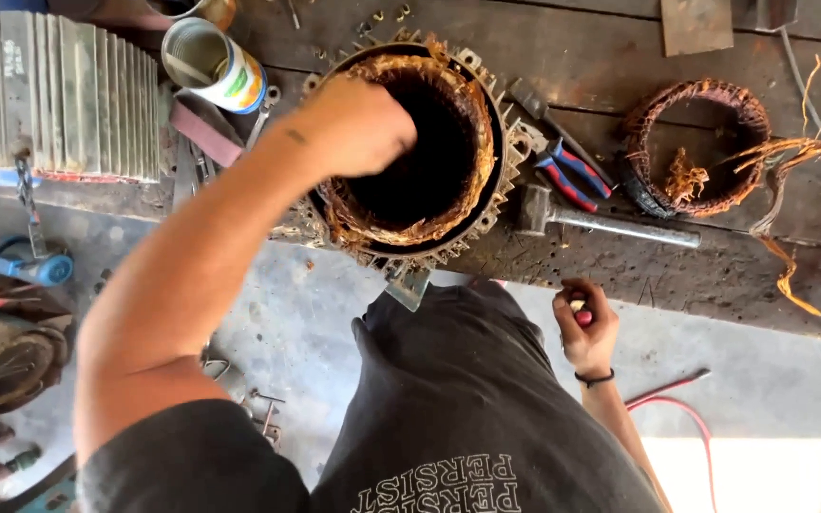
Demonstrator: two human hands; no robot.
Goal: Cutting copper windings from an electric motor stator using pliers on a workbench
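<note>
- Standing at the far left of the wooden bench [620, 57], an open tin can [213, 65] carries a white label with green and orange patches.
- The left hand [358, 123] reaches into the stator [410, 152] at centre; fingers curl against the inner copper winding [472, 114].
- The right hand [583, 328], near the bench edge, is clenched on a small red-tipped object [582, 316].
- A steel hammer [601, 220] and red-and-blue pliers [572, 173] lie right of the stator.
- A removed coil ring [696, 147] lies farther right.
</note>
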